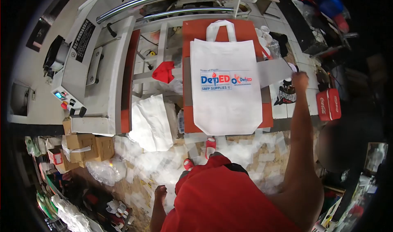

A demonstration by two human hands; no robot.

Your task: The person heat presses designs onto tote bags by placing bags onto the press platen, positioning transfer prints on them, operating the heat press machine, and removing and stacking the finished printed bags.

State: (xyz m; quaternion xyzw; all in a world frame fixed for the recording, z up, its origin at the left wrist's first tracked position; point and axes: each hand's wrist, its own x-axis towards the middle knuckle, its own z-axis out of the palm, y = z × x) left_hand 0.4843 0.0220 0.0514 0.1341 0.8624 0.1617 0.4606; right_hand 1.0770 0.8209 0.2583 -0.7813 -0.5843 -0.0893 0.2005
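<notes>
A white cloth bag (227, 113) with blue and red "DepED" print lies flat on the red-orange platen (256, 27), its handles toward the back. To its right, a thin greyish sheet (272, 71) sticks out beside the bag. My right hand (301, 80) is closed on the outer end of this sheet, arm stretched forward. Low at the left of my body, my left hand (161, 192) hangs with its fingers curled and nothing visible in them, away from the bag.
A heat press (75, 84) with a lit display stands at the left. White material (151, 123) hangs beside the platen, near a red cloth (163, 72). A red Coca-Cola box (328, 104) is at the right. Cardboard boxes (84, 146) and plastic lie at the lower left.
</notes>
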